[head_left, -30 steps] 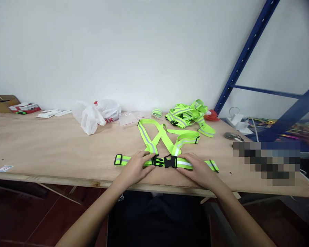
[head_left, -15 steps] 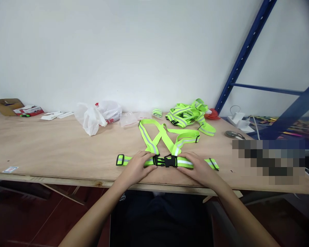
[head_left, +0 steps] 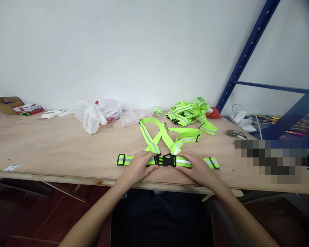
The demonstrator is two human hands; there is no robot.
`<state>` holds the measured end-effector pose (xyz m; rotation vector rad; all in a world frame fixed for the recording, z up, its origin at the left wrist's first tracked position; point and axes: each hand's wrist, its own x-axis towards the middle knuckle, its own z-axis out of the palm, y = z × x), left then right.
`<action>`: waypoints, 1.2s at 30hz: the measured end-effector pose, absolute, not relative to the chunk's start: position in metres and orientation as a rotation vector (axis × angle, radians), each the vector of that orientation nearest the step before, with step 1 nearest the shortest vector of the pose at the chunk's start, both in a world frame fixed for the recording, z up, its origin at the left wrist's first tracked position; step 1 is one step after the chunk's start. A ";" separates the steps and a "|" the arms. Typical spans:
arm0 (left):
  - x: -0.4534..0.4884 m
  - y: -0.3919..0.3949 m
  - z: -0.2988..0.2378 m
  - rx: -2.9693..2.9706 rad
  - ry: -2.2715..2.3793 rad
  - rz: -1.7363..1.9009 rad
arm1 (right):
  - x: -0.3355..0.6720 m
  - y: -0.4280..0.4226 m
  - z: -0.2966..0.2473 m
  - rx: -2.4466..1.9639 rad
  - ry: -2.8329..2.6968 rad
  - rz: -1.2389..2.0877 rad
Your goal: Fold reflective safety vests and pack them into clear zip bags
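Note:
A neon-yellow reflective vest [head_left: 167,140] with grey stripes lies flat on the wooden table, its shoulder straps crossing above the waist belt. My left hand [head_left: 139,167] grips the belt beside the pronged half of the black buckle [head_left: 158,160]. On the other side, my right hand [head_left: 197,167] has its fingers around the belt next to the socket half of the buckle [head_left: 170,160]. The prongs are lined up with the socket and partly in it; a gap still shows between the two halves. Black slide adjusters [head_left: 121,160] sit at the belt's outer ends.
Behind the vest lies a heap of similar reflective straps [head_left: 186,113], with a small bagged roll [head_left: 158,111] beside it. White plastic bags [head_left: 91,118], a cardboard box [head_left: 7,104] and white power plugs [head_left: 240,120] line the back. A blue metal frame [head_left: 247,55] stands right.
The two buckle halves have come closer together, with less of the prongs showing between them. Both hands keep their hold on the belt. The view has shifted slightly.

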<state>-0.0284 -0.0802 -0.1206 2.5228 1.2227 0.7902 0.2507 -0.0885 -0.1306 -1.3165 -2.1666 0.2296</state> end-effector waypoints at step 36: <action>-0.027 -0.090 -0.108 2.557 1.314 0.720 | 0.235 -0.093 -0.125 -1.238 -2.224 0.142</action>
